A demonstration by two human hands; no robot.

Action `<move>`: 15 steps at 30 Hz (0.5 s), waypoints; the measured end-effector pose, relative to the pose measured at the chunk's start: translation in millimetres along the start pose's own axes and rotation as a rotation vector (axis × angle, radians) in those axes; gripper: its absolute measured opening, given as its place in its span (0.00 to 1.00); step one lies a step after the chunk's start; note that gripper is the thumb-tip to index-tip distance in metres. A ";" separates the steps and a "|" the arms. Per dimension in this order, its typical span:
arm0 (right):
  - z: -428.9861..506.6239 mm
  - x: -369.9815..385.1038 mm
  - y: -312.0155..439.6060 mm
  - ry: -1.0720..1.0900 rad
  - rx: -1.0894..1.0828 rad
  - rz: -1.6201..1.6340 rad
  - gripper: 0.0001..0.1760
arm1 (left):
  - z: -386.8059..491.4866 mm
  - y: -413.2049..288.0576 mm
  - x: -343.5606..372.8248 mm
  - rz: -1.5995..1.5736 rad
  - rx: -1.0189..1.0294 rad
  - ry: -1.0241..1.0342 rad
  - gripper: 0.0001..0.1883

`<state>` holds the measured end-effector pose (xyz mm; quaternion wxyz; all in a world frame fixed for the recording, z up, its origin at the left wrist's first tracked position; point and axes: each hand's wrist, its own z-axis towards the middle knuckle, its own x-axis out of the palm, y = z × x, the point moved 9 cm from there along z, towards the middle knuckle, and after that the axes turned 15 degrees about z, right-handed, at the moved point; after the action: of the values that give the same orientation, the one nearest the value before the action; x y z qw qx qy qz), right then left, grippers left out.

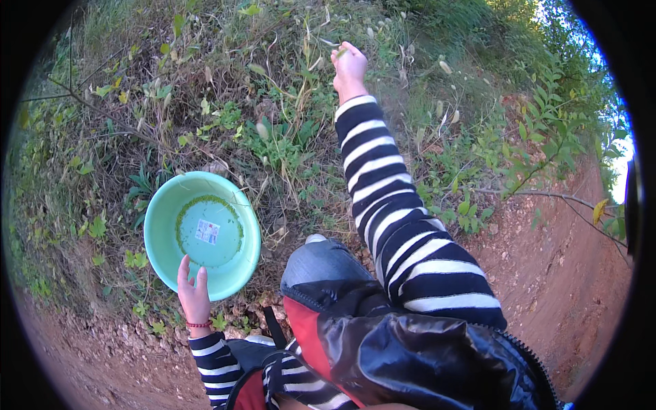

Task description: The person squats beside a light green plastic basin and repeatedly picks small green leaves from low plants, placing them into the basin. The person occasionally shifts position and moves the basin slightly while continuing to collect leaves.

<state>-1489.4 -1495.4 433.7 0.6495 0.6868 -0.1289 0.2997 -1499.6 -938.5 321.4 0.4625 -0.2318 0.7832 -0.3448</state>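
My left hand (193, 289), with a red bead bracelet at the wrist, is at the near rim of a light green plastic basin (152, 233). Its thumb and fingers are apart; whether it touches the rim is unclear. Small yellow-green grains or seeds (179, 225) lie in a ring on the basin's floor around a printed label (207, 231). My right hand (350, 62) is stretched far forward over the grass, its fingers curled around a green foxtail seed head (341, 53).
Weedy slope with dry stalks and foxtail grass (445, 66) all around. A bare thin branch (97, 110) reaches in at the left, a leafy branch (543, 193) at the right. Reddish earth (564, 266) lies at the right and lower left. My bent knee (323, 261) is beside the basin.
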 end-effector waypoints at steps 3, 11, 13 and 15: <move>37.9 5.5 -22.7 0.344 -0.142 -1.056 0.08 | 4.8 11.8 2.4 0.050 -0.061 -0.023 0.26; 144.9 -61.0 -97.7 0.072 0.018 -0.726 0.18 | 12.3 27.8 13.9 0.114 -0.173 -0.043 0.26; 163.3 -53.1 -103.0 0.119 -0.125 -0.949 0.18 | 14.8 31.6 18.0 0.145 -0.194 -0.032 0.26; 170.2 -45.6 -96.9 0.120 -0.258 -1.181 0.20 | 16.7 34.1 21.8 0.174 -0.204 -0.023 0.26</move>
<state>-1428.8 -1658.1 332.3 0.7902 0.5399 0.2753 -0.0912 -1496.5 -936.6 277.8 0.4736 -0.2128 0.8260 -0.2192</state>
